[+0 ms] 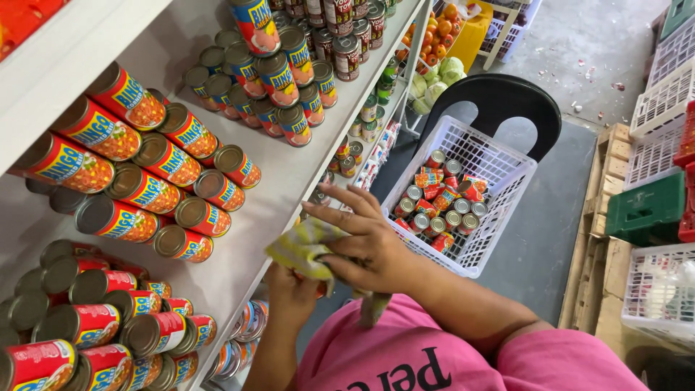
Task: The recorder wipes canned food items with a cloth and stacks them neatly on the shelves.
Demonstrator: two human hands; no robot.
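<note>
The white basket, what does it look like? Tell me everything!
The basket is white plastic with lattice walls full of little square holes. It is rectangular, open on top, and sits on a black chair beside the shelves. Small tins with red labels and silver tops cover its bottom. No hand touches it.

A soft, matt yellow-green cloth (pixel 304 247) sits beside the smooth white shelf (pixel 289 170). On that shelf, metal cans (pixel 170 163) wear glossy paper labels. Right of it, the white basket (pixel 499 170) is latticed plastic.
</note>
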